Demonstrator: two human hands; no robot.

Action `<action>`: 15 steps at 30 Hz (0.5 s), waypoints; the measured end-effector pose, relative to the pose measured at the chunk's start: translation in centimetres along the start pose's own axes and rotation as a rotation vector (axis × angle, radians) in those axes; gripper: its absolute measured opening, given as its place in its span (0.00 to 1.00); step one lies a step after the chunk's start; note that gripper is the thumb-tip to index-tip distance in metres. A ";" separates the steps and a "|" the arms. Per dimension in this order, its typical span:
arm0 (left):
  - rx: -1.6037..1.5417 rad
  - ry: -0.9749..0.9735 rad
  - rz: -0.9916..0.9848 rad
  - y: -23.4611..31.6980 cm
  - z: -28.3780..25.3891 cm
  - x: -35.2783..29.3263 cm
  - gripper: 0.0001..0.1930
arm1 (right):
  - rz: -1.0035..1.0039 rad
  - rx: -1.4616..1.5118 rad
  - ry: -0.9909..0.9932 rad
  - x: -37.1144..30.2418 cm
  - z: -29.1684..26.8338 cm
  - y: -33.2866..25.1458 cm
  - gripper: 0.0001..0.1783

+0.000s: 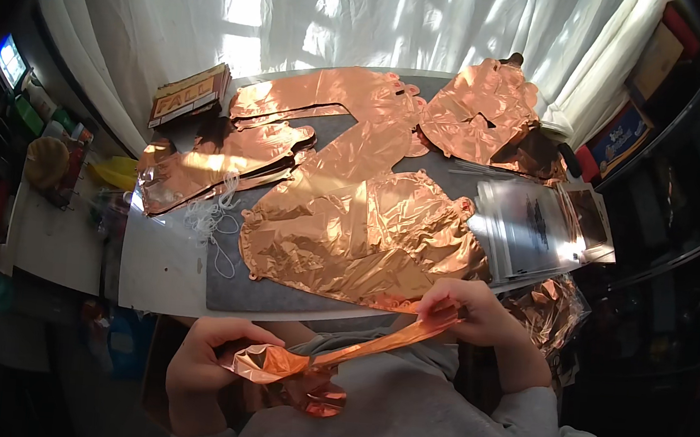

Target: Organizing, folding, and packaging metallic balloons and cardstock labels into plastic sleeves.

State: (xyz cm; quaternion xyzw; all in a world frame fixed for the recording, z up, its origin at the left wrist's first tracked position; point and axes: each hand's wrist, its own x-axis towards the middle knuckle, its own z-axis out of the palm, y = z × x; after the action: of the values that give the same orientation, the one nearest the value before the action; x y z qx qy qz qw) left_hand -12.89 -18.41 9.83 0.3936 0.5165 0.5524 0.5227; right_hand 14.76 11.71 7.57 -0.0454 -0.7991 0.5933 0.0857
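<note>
A flat copper-coloured foil balloon point(379, 346) is stretched above my lap, and both hands grip it. My left hand point(197, 363) is closed round its bunched, folded end, while a loose flap hangs below. Higher up, at the table's front edge, my right hand point(475, 311) pinches the narrow other end between thumb and fingers. Just beyond lies a large crinkled copper foil balloon point(356, 240), uninflated. Further copper foil balloons lie behind it: a stack of folded ones point(214, 157) to the left, a long angled one point(311, 89) and a rounded one with a small hole point(485, 105).
Tangled white string point(215, 222) rests at the left of the grey table mat point(223, 289). Transparent plastic sleeves point(528, 226) are piled at the right edge. A cardboard packet point(190, 96) stands at the back left, before a white curtain point(342, 18). Crumpled foil in plastic point(550, 315) sits right of the table.
</note>
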 end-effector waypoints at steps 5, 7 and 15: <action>0.122 0.076 -0.236 -0.3 -4.1 0.3 0.24 | 0.136 0.220 0.201 1.9 -5.3 3.9 0.09; 0.049 0.157 -0.212 -1.6 -5.7 1.2 0.23 | 0.224 0.127 0.258 3.8 -7.4 5.9 0.11; 0.321 0.513 -0.075 -5.8 -10.3 9.4 0.16 | 0.335 -0.336 0.565 8.2 -10.0 10.6 0.25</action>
State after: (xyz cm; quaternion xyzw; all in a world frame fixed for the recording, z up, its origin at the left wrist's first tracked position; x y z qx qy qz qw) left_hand -23.30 -11.26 1.56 0.2993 0.7265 0.5254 0.3264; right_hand 8.27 25.65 0.90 -0.3510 -0.8117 0.4236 0.1961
